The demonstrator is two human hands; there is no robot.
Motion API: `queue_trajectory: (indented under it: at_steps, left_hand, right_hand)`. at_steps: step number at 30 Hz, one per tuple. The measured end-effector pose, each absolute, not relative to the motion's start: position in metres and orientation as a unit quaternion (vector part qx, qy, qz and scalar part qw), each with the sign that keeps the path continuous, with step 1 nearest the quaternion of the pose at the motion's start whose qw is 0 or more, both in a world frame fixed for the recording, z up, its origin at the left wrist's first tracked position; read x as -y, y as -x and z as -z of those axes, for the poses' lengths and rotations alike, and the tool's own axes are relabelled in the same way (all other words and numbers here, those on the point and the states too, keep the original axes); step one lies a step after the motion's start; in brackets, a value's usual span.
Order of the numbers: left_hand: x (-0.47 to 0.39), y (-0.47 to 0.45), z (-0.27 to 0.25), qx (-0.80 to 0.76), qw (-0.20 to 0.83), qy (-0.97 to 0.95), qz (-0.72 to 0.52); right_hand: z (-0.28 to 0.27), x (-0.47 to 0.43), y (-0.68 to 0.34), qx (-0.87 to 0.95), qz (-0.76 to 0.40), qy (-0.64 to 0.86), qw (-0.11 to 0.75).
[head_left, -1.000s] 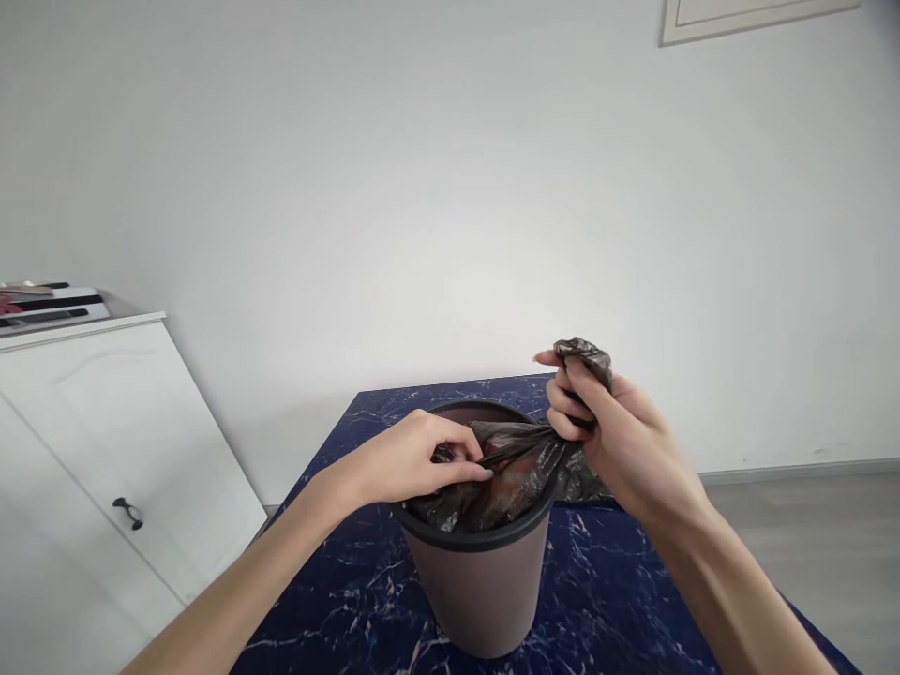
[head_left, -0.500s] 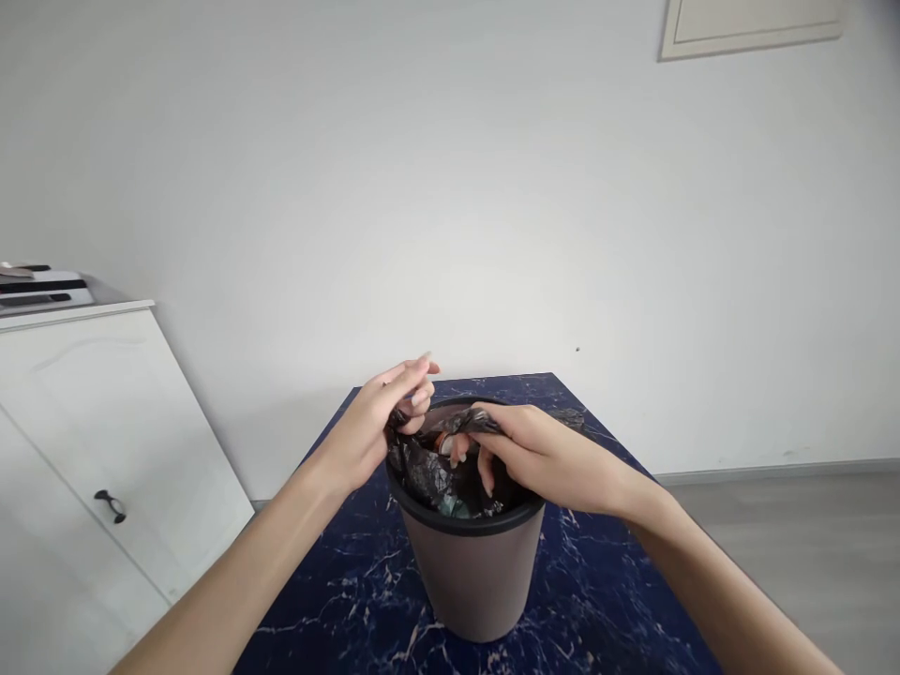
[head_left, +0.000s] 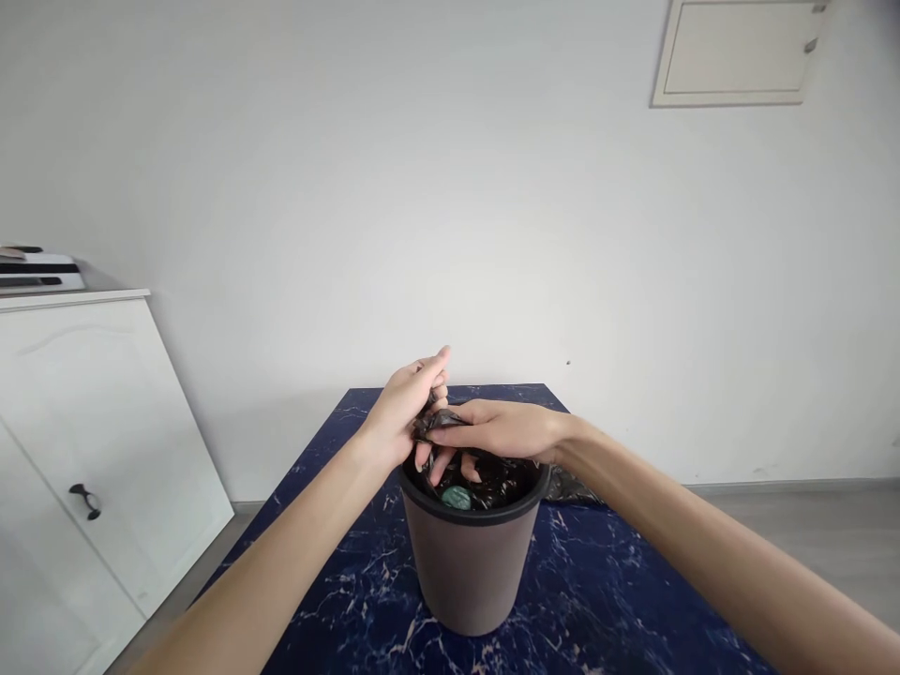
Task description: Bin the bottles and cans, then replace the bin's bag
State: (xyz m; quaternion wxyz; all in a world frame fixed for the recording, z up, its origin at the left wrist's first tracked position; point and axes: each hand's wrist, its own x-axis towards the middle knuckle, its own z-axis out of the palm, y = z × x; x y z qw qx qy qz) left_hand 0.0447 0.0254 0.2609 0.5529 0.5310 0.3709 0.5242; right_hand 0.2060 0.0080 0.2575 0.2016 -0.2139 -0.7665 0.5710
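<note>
A grey-brown trash can (head_left: 468,572) with a black rim stands upright on the blue table. Inside it is a black trash bag (head_left: 501,478), with a green crumpled piece (head_left: 457,497) showing near the front. My left hand (head_left: 412,398) is closed around gathered bag plastic above the rim's left side. Beside it, my right hand (head_left: 496,429) reaches across the opening and pinches the bunched bag near my left fingers. Its lower fingers hang down into the opening. The rest of the contents is hidden by my hands and the plastic.
The blue marble-patterned table (head_left: 337,572) stands against a white wall. Dark plastic (head_left: 573,486) lies on it behind the can's right side. At left is a white cabinet (head_left: 105,403) with a device (head_left: 38,272) on top. A panel (head_left: 738,52) hangs on the wall.
My right hand has moved left across the opening to meet my left hand, bringing the bag's edge together there. My left hand has shifted slightly right. The view has tilted up a little.
</note>
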Motion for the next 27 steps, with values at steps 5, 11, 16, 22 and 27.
queue_trajectory:
  at_steps: [5,11,16,22,27]
  left_hand:
    - [-0.013,-0.035,-0.261,-0.373,0.535,-0.57,-0.5]
    - [0.004,-0.002,-0.236,-0.391,0.405,-0.59,-0.579]
    - [0.02,0.019,-0.207,-0.396,0.308,-0.679,-0.535]
    - [0.029,0.019,-0.209,-0.414,0.293,-0.7,-0.503]
    - [0.017,0.012,-0.222,-0.379,0.337,-0.711,-0.487]
  right_hand:
    - [-0.254,-0.014,-0.201,0.74,-0.582,0.263,0.21]
    - [-0.248,-0.017,-0.207,0.7,-0.578,0.294,0.299]
    - [-0.251,-0.014,-0.204,0.668,-0.559,0.323,0.371]
    - [-0.271,-0.007,-0.204,0.659,-0.533,0.337,0.41]
    - [-0.284,0.003,-0.207,0.702,-0.496,0.319,0.399]
